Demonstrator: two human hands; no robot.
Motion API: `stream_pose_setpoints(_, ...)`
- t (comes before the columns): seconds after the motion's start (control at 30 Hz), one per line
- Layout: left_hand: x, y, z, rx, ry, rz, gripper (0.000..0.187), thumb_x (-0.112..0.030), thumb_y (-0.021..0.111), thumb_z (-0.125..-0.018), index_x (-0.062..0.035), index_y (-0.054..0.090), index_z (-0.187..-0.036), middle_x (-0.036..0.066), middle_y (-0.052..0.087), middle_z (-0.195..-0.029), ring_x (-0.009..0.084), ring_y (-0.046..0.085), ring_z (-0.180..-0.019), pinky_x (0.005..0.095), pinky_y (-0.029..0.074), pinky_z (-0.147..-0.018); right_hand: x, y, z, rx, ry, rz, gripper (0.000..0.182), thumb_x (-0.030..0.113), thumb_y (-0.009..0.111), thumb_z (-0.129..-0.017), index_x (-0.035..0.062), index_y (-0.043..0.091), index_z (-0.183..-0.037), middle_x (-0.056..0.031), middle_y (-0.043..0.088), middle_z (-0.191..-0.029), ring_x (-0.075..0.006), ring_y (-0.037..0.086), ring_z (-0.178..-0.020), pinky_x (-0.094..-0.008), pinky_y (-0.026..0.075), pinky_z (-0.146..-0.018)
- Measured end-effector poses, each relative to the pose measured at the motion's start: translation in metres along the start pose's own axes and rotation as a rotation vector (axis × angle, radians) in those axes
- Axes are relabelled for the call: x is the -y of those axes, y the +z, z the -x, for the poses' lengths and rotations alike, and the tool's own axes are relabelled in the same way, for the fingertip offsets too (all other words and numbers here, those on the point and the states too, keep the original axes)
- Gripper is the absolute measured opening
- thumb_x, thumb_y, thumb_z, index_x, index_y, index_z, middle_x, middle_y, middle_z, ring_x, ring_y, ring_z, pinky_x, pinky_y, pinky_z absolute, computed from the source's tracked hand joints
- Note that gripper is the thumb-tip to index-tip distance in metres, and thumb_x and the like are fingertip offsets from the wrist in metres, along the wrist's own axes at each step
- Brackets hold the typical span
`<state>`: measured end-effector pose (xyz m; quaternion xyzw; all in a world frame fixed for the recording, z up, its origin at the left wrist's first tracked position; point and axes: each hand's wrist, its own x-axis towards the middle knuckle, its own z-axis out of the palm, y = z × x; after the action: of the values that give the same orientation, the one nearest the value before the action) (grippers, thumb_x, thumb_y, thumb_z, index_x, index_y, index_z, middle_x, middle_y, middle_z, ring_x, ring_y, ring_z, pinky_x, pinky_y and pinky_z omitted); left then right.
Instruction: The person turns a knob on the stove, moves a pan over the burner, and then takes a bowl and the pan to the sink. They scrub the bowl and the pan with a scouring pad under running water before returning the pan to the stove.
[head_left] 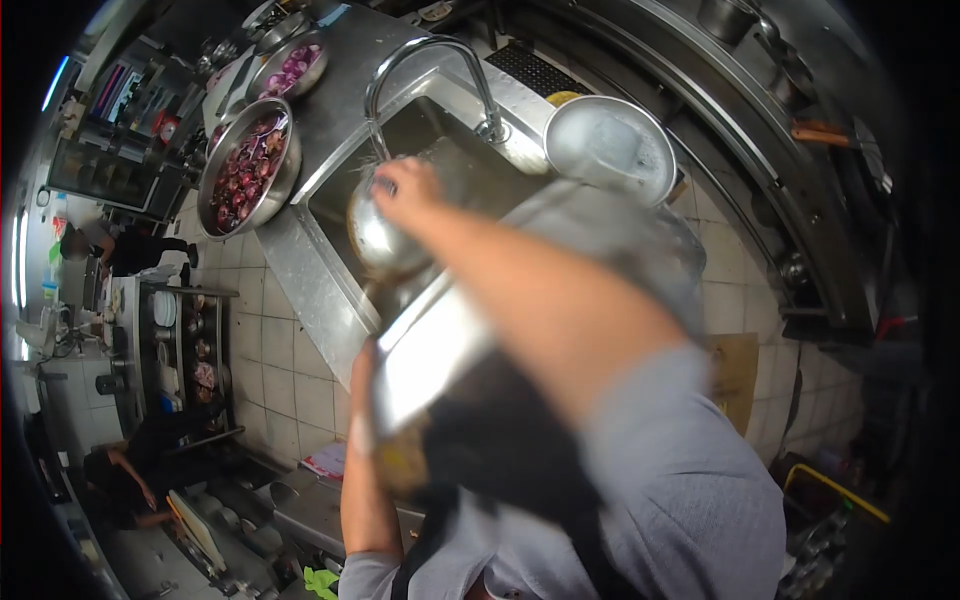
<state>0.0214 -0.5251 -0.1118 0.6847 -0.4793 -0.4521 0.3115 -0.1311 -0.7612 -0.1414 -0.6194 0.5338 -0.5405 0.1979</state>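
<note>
My right hand [408, 192] reaches over the sink [330, 215], its fingers curled on the top of a round, shiny metal piece [378, 235], where something small and dark shows. That piece sits under the curved faucet [425, 42], and water runs around it. My left hand [362, 395] is low at the side of a bright metal surface [430, 365]. It is smeared by motion, and its fingers cannot be made out. To the right of the faucet stands a round pan [655, 160] with foamy water.
A steel bowl of red onions in water [243, 180] and a second bowl of cut onions [293, 70] stand left of the sink. People in dark clothes [135, 252] are at the far left. Pots and a wooden-handled utensil [820, 134] lie at the upper right.
</note>
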Motion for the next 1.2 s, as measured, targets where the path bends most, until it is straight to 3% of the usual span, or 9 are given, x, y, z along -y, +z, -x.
stream_pose_setpoints(0.1,0.03,-0.012,-0.024,0.006,-0.118,0.061,0.015,-0.01,0.064,-0.091,-0.0007,0.054,-0.098,0.003,0.059,-0.065,0.0105,0.052,-0.048,0.0277,0.038,-0.042,-0.036,0.01,0.051,0.118,-0.132,-0.034,0.026,0.03,0.072,-0.084,0.0157,0.072,-0.106,-0.0094,0.066,-0.112,-0.0324,0.059,-0.111,-0.0466,0.05,-0.093)
stream_pose_setpoints(0.27,-0.029,-0.005,-0.003,-0.044,-0.086,-0.071,0.018,-0.012,0.066,-0.088,0.0001,0.054,-0.094,0.005,0.059,-0.065,0.0132,0.054,-0.052,0.0317,0.042,-0.048,-0.098,0.014,-0.014,0.112,0.704,-0.136,0.032,0.032,0.071,-0.083,0.0137,0.069,-0.11,-0.0145,0.067,-0.11,-0.0372,0.065,-0.103,-0.0471,0.051,-0.092)
stream_pose_setpoints(0.43,0.008,-0.006,-0.052,-0.089,0.008,-0.286,0.023,-0.017,0.068,-0.086,0.0014,0.056,-0.093,0.01,0.059,-0.067,0.019,0.057,-0.06,0.0374,0.046,-0.058,-0.017,-0.026,0.025,0.027,0.316,-0.107,0.032,0.033,0.071,-0.084,0.0125,0.07,-0.109,-0.0132,0.069,-0.108,-0.0326,0.067,-0.097,-0.0435,0.052,-0.086)
stream_pose_setpoints(0.57,-0.016,-0.008,-0.047,-0.092,-0.038,-0.297,0.026,-0.019,0.068,-0.086,0.0014,0.056,-0.094,0.013,0.059,-0.069,0.0221,0.057,-0.061,0.0395,0.047,-0.06,-0.116,-0.016,0.049,0.252,0.316,-0.08,0.031,0.031,0.073,-0.085,0.0116,0.071,-0.109,-0.0116,0.071,-0.1,-0.0239,0.068,-0.087,-0.0354,0.052,-0.079)
stream_pose_setpoints(0.7,-0.004,-0.014,-0.027,-0.069,0.101,-0.495,0.025,-0.018,0.069,-0.084,0.0006,0.055,-0.093,0.01,0.058,-0.067,0.0199,0.056,-0.06,0.0374,0.045,-0.058,-0.11,-0.089,0.057,0.024,0.708,-0.638,0.025,0.028,0.07,-0.092,0.0072,0.071,-0.106,-0.0061,0.07,-0.094,-0.0163,0.066,-0.08,-0.0311,0.052,-0.073)
stream_pose_setpoints(0.77,-0.002,-0.01,-0.033,-0.054,0.034,-0.343,0.024,-0.017,0.069,-0.085,0.0002,0.054,-0.092,0.008,0.058,-0.067,0.0183,0.055,-0.059,0.0356,0.044,-0.055,-0.15,-0.083,0.058,0.168,0.982,-1.432,0.026,0.029,0.067,-0.094,0.0062,0.07,-0.107,-0.0034,0.069,-0.094,-0.0134,0.064,-0.081,-0.0294,0.051,-0.074)
stream_pose_setpoints(1.0,-0.016,0.014,-0.079,0.049,-0.114,0.091,0.019,-0.013,0.066,-0.091,-0.0045,0.049,-0.091,0.001,0.052,-0.058,0.0107,0.046,-0.042,0.0291,0.036,-0.038,-0.085,-0.137,0.061,0.181,0.768,-0.764,0.031,0.03,0.066,-0.095,0.003,0.069,-0.112,-0.0028,0.068,-0.101,-0.0107,0.061,-0.093,-0.0278,0.048,-0.08)
stream_pose_setpoints(1.03,0.032,0.003,-0.104,0.032,0.128,-0.26,0.019,-0.013,0.065,-0.092,-0.0055,0.048,-0.09,0.0,0.05,-0.055,0.0103,0.045,-0.038,0.0289,0.033,-0.035,-0.095,-0.131,0.061,0.18,0.769,-0.764,0.031,0.03,0.066,-0.095,0.003,0.069,-0.112,-0.0028,0.068,-0.101,-0.0107,0.061,-0.093,-0.0278,0.048,-0.08)
stream_pose_setpoints(1.2,0.026,-0.019,-0.044,0.038,0.004,-0.068,0.018,-0.013,0.065,-0.092,-0.0052,0.049,-0.093,0.0,0.05,-0.056,0.0096,0.045,-0.039,0.0274,0.033,-0.036,-0.041,-0.16,0.057,0.073,0.811,-0.642,0.033,0.03,0.068,-0.094,0.0043,0.069,-0.115,-0.0022,0.067,-0.104,-0.0118,0.059,-0.095,-0.0277,0.046,-0.087)
